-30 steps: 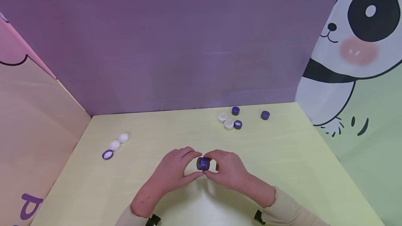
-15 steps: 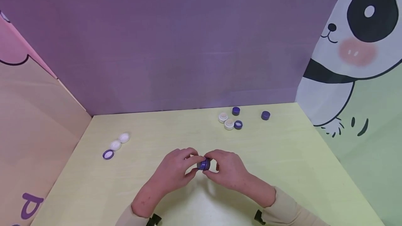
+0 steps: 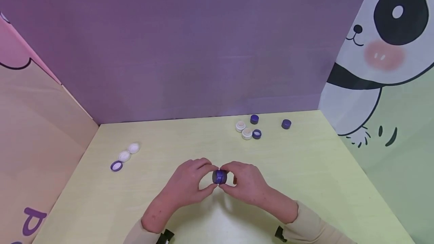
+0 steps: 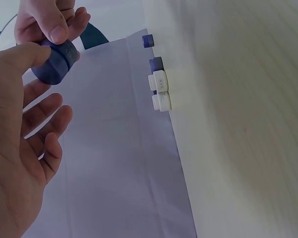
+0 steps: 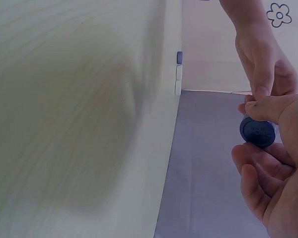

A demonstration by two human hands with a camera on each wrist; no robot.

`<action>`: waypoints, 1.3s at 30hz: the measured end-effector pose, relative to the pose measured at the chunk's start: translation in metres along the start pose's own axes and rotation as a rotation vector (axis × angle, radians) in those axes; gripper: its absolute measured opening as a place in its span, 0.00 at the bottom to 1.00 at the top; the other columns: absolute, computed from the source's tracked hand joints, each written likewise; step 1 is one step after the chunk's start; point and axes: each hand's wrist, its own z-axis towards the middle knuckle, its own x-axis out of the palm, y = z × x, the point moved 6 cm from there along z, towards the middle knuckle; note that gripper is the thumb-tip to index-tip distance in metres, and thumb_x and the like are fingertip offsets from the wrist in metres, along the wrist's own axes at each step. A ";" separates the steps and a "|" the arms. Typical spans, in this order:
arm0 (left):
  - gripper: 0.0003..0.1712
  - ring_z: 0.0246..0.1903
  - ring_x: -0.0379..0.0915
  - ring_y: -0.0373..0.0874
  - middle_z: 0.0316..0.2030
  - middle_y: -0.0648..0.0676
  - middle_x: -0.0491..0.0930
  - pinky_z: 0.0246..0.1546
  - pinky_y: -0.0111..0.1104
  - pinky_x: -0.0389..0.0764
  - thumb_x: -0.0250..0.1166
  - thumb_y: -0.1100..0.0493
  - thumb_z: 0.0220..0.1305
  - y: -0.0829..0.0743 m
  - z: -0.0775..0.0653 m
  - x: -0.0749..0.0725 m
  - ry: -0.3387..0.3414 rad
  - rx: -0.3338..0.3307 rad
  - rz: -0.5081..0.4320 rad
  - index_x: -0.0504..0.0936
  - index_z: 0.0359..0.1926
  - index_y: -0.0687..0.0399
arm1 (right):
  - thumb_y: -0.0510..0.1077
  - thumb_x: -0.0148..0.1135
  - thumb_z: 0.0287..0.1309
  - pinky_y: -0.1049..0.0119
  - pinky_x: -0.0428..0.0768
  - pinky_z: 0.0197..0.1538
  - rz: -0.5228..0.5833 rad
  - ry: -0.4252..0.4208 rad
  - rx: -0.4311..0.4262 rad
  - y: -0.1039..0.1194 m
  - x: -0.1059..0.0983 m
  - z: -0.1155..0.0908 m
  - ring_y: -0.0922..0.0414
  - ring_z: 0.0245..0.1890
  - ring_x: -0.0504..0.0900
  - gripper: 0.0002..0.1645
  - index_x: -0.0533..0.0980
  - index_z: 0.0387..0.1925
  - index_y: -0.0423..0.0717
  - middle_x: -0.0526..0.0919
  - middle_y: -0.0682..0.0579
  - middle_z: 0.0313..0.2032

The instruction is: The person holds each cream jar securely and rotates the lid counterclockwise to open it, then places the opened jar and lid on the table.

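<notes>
A small dark blue screw-lid jar (image 3: 219,177) is held on its side above the table, between both hands. My left hand (image 3: 190,181) pinches its left end, the lid, between thumb and forefinger, while the other fingers stay loosely bent away from it. From the right, my right hand (image 3: 246,182) grips the jar's body between thumb and fingers. The left wrist view shows the smooth lid (image 4: 50,71) under the left thumb. Raised lettering on the jar's round base (image 5: 257,131) faces the right wrist camera.
At the back right stand two open white jars (image 3: 247,134), an open blue jar (image 3: 256,134) and two more blue pieces, one (image 3: 286,124) set apart to the right. Two white lids (image 3: 124,156) and a blue-rimmed lid (image 3: 116,166) lie in a row at left. A purple backdrop (image 3: 210,48) rises behind the table.
My left thumb and forefinger have turned around the lid: half a second ago the forefinger lay across its top, now both fingertips sit at its edges. The right hand keeps its hold.
</notes>
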 end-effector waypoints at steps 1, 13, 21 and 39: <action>0.19 0.34 0.75 0.36 0.38 0.42 0.77 0.37 0.33 0.77 0.73 0.48 0.51 0.001 0.000 0.000 0.002 -0.008 -0.004 0.83 0.43 0.47 | 0.51 0.76 0.47 0.77 0.71 0.26 0.000 -0.001 -0.001 0.000 0.000 0.000 0.70 0.21 0.71 0.18 0.81 0.40 0.53 0.82 0.62 0.34; 0.19 0.36 0.74 0.35 0.38 0.41 0.77 0.37 0.32 0.77 0.73 0.48 0.51 0.005 -0.001 0.000 0.012 -0.049 -0.067 0.83 0.44 0.47 | 0.51 0.76 0.47 0.77 0.71 0.25 -0.003 -0.003 -0.008 0.002 -0.003 0.001 0.70 0.20 0.70 0.18 0.81 0.40 0.53 0.82 0.62 0.34; 0.16 0.33 0.74 0.35 0.36 0.39 0.78 0.35 0.28 0.76 0.73 0.50 0.51 0.005 -0.001 -0.002 0.004 -0.057 -0.129 0.82 0.41 0.47 | 0.51 0.76 0.47 0.77 0.71 0.25 -0.007 -0.001 -0.015 0.004 -0.005 -0.001 0.70 0.20 0.70 0.19 0.81 0.42 0.52 0.83 0.61 0.35; 0.18 0.31 0.70 0.35 0.35 0.37 0.76 0.33 0.27 0.74 0.71 0.58 0.44 0.016 -0.014 -0.004 0.039 -0.224 -0.160 0.78 0.39 0.45 | 0.47 0.77 0.46 0.75 0.74 0.28 0.094 -0.020 0.035 -0.003 -0.007 -0.006 0.61 0.22 0.79 0.19 0.79 0.41 0.51 0.82 0.60 0.39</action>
